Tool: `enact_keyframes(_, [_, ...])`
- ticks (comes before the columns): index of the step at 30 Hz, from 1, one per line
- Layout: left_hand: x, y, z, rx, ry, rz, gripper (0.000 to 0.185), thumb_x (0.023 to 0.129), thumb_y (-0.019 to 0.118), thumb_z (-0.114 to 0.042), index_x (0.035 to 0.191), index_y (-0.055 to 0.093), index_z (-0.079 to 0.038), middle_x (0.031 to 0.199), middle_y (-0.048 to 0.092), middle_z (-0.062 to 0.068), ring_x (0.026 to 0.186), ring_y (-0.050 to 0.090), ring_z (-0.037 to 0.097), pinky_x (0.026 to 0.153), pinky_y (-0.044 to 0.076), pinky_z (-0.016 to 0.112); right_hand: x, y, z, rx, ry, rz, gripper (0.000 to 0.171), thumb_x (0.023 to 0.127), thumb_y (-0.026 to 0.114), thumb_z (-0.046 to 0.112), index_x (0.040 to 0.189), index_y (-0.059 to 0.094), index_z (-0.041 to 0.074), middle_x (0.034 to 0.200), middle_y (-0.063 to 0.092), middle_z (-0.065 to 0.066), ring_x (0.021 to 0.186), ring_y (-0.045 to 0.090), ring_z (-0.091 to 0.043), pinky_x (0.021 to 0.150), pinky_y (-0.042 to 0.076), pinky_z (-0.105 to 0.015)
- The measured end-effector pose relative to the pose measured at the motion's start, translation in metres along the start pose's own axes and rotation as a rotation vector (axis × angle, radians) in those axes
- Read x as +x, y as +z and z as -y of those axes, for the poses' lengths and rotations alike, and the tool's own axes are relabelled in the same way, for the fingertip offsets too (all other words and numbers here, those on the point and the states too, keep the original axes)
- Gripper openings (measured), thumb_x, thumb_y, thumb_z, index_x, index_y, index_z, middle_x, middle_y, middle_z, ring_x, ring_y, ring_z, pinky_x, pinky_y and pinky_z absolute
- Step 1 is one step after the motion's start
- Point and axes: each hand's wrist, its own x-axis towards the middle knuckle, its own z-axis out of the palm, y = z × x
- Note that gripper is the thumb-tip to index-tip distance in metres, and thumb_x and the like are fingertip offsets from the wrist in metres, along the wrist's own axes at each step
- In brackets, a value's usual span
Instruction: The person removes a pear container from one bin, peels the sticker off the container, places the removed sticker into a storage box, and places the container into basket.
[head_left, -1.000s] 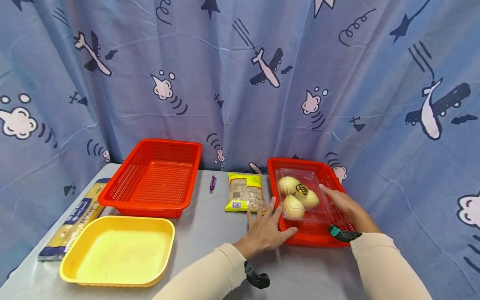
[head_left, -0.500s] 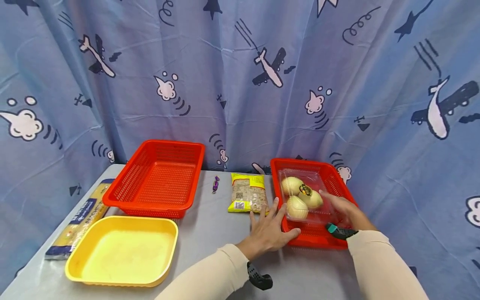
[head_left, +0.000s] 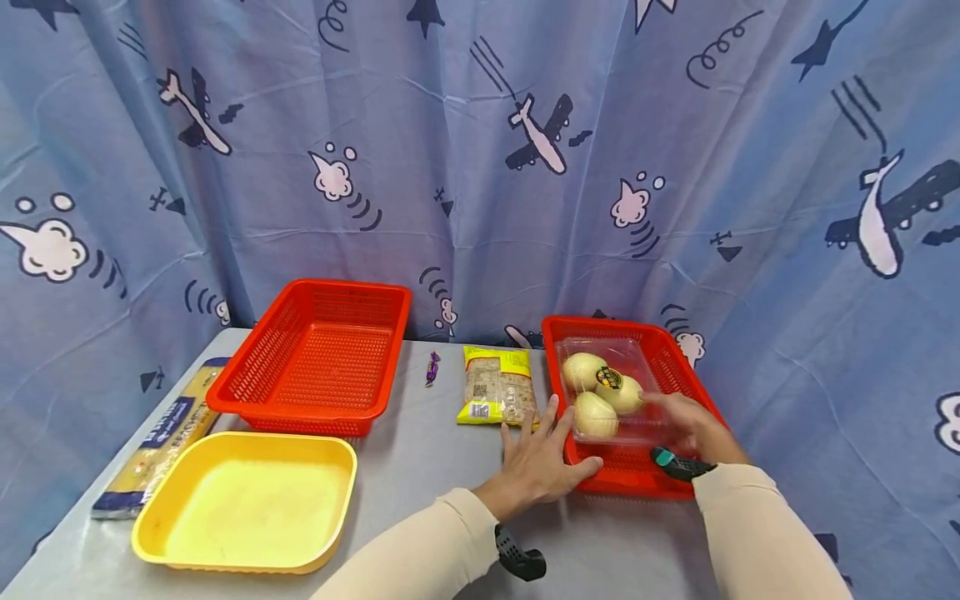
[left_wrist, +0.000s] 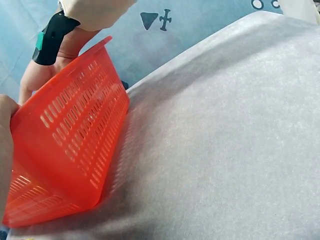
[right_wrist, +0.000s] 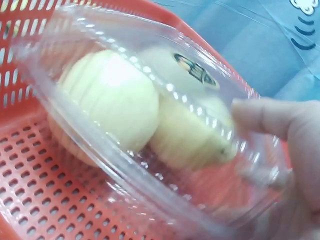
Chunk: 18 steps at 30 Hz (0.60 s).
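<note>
In the head view a clear plastic box (head_left: 633, 358) with three pale yellow-green fruits (head_left: 596, 415) and a dark label lies inside the red basket (head_left: 622, 482) at right. My right hand (head_left: 693, 423) grips the box at its right end. In the right wrist view the thumb (right_wrist: 262, 115) lies on the upper side, and fingers show blurred through the plastic below. The box looks tilted there. My left hand (head_left: 534, 467) rests with spread fingers at the basket's near left corner, the thumb along its rim. Only an edge of that hand (left_wrist: 6, 135) shows in the left wrist view.
Left of my left hand lies a yellow-trimmed food packet (head_left: 498, 385), with a purple-wrapped candy (head_left: 432, 368) beyond. Farther left stand another red basket (head_left: 300, 408) and a yellow tray (head_left: 243, 560). A long gold-and-blue package (head_left: 161, 442) lies at the table's left edge. A curtain (head_left: 480, 208) hangs behind.
My right thumb has come down nearer to the box, and the right hand has closed on the box's end. The left hand stays at the basket corner. The view has shifted slightly.
</note>
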Motion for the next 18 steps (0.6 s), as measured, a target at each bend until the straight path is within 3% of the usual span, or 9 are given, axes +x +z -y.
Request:
enact_keyframes(4, [0.0005,-0.0003,0.0006,0.001,0.005,-0.013,0.085,0.084,0.037,-0.078,0.155,0.022,-0.033,0.16,0.01,-0.008,0.141,0.02,0.036,0.104,0.01,0.068,0.0028,-0.0008,-0.001,0.176,-0.074,0.066,0.038,0.101,0.049,0.031,0.117,0.054,-0.003,0.104,0.066,-0.019,0.094,0.065,-0.04,0.083,0.05,-0.053])
enact_keyframes(11, [-0.0011,0.0007,0.0006,0.001,0.001,-0.006,0.085,0.084,0.038,-0.078,0.155,0.021,-0.034,0.16,0.01,-0.007,0.141,0.019,0.036,0.104,0.01,0.068,-0.0008,0.0011,-0.0023,0.146,-0.107,0.022,0.045,0.102,0.047,0.033,0.124,0.047,-0.006,0.11,0.061,-0.027,0.096,0.061,-0.049,0.073,0.049,-0.06])
enact_keyframes(18, [0.0011,0.0003,0.0002,-0.002,0.001,-0.002,0.084,0.084,0.04,-0.076,0.155,0.02,-0.034,0.16,0.009,-0.007,0.142,0.018,0.035,0.105,0.009,0.068,-0.0044,-0.0008,0.0029,0.131,-0.108,-0.049,0.049,0.101,0.049,0.037,0.125,0.043,-0.005,0.109,0.057,-0.024,0.091,0.063,-0.042,0.073,0.049,-0.059])
